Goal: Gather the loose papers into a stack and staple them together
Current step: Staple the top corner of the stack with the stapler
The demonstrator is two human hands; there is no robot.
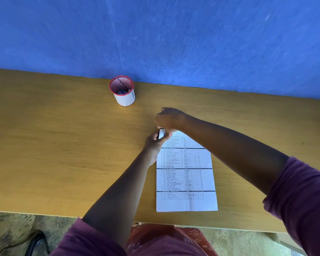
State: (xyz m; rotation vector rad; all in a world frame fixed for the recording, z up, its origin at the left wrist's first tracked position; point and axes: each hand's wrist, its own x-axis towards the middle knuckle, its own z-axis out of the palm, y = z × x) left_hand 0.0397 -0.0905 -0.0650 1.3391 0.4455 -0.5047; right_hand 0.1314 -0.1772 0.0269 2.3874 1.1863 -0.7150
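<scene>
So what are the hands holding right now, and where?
Both hands meet on a small stapler at the paper stack's top-left corner: left hand from below, right hand on top. Exact finger placement is unclear.

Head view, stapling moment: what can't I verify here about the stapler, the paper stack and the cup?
- Stapler: mostly hidden by the left hand and right hand; whether it is pressed shut on the paper is unclear.
- Paper stack: top corner covered by both hands; sheet count not visible; print too small to read.
- Mesh pen cup: contents too small and shadowed to identify.
</scene>
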